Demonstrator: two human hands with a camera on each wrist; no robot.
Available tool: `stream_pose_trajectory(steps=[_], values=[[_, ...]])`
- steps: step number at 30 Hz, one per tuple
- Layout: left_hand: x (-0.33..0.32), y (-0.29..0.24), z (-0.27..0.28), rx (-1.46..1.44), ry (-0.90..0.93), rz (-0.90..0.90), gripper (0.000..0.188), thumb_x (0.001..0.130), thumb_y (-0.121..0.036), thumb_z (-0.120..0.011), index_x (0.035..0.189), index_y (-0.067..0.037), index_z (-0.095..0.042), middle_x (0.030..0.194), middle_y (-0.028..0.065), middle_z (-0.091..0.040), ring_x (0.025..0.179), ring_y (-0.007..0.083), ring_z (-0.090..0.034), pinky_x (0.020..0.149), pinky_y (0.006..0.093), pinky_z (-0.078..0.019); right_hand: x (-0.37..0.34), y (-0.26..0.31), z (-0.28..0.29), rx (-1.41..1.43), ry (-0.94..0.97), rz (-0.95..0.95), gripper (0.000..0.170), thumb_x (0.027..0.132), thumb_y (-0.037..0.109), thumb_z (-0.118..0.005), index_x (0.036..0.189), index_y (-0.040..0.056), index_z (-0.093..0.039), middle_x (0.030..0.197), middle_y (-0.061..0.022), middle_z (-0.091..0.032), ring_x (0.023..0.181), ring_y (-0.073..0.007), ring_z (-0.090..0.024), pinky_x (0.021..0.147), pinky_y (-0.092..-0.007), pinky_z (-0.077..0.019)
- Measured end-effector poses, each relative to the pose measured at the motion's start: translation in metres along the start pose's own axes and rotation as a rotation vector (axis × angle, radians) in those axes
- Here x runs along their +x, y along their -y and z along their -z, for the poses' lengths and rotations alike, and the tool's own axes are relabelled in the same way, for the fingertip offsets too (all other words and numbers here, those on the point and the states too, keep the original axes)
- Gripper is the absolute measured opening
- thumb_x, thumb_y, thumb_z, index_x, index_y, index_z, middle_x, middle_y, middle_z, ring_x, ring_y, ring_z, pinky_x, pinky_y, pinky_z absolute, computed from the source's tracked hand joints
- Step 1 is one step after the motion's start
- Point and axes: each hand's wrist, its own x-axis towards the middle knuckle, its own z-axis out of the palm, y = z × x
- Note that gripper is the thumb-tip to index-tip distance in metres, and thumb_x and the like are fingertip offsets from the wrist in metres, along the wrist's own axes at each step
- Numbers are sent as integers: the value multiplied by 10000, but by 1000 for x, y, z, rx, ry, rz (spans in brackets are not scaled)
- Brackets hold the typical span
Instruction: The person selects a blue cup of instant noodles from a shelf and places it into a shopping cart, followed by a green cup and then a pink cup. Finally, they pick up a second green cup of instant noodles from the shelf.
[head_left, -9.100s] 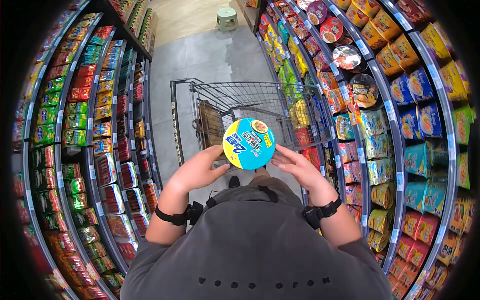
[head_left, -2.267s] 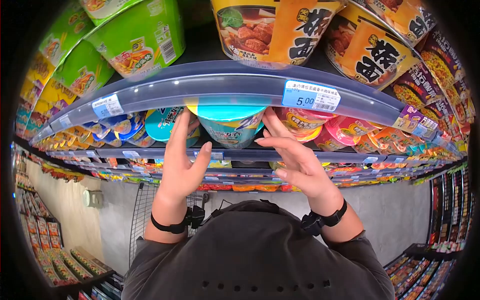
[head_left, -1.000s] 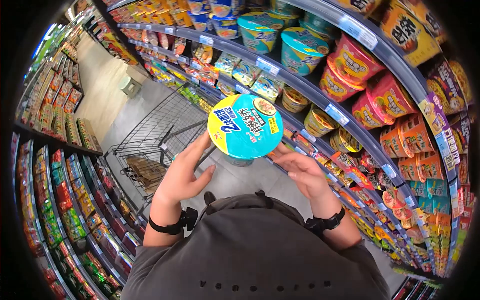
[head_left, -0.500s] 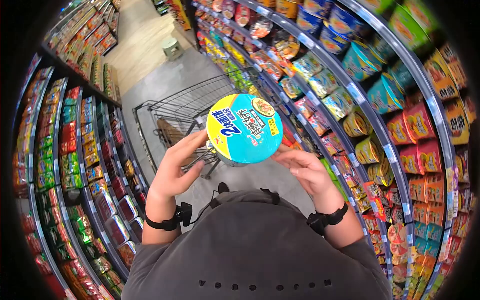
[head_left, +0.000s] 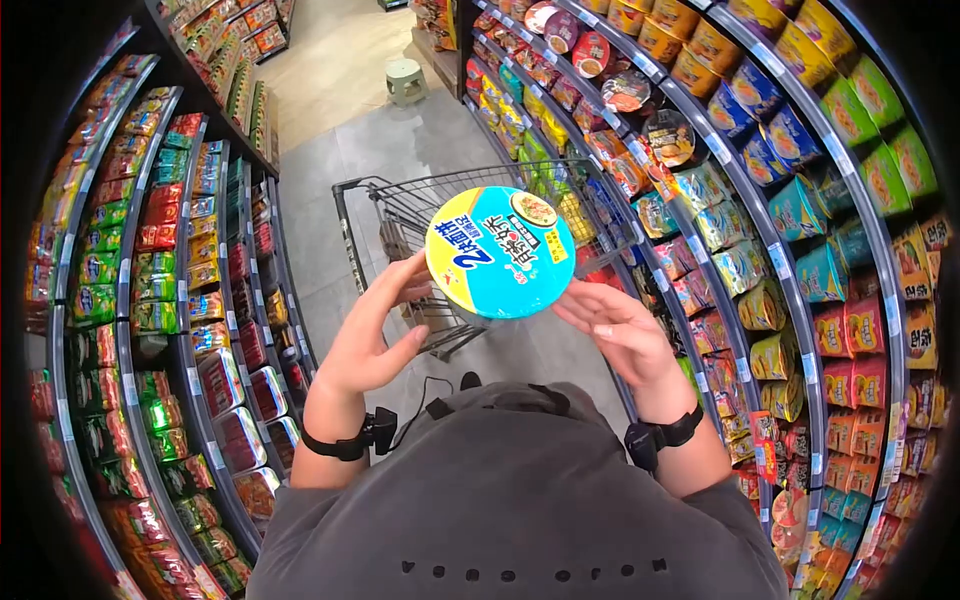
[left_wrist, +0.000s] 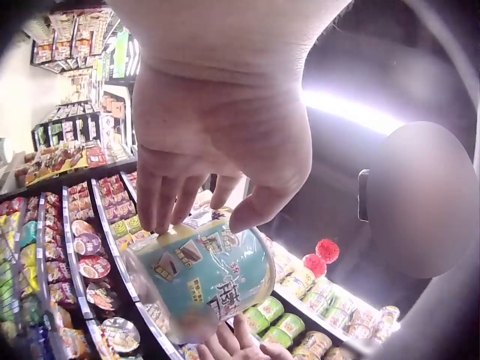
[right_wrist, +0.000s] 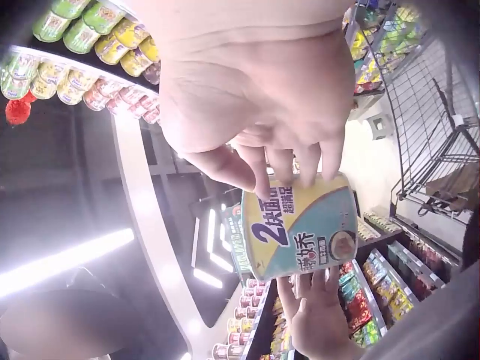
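Head view shows the noodle cup (head_left: pixel 500 252) overlapping the shopping cart (head_left: pixel 395 205), between left hand (head_left: pixel 368 340) and right hand (head_left: pixel 630 338), outstretched fingers against its sides; only wrist views reveal a bright ceiling light (left_wrist: pixel 352 112).

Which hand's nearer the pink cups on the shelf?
Right. The right hand is at the right side of the tub, with the pink cups off to its right; the left hand is on the tub's left side, farther away.

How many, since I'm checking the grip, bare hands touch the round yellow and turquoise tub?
2: left hand on the left side of the tub, right hand on its right.
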Motion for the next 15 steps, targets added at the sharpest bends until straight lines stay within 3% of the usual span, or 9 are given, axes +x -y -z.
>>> stream_pose_trajectory(steps=[4,7,15], values=[[-7,21,9,-83,-1,51,797,843,12,-630,1585,30,-339,1479,215,-503,1369,348,-541,1135,467,-458,12,-6,-15,2,-37,-34,819,898,180,-636,1606,-29,-281,1641,-257,-350,1531,-380,-346,1272,-534,-210],[-6,38,10,-129,19,94,827,848,13,-629,1605,21,-296,1480,208,-497,1370,342,-538,1141,463,-454,16,-13,-8,43,-10,-90,809,926,113,-596,1631,-9,-219,1672,-229,-304,1557,-355,-302,1272,-500,-210],[9,82,-1,-61,125,278,914,861,9,-645,1654,-30,-191,1518,209,-473,1374,337,-534,1151,439,-444,30,-37,26,30,-75,-249,828,940,111,-597,1658,39,-191,1688,-208,-286,1545,-352,-330,1253,-474,-241]])
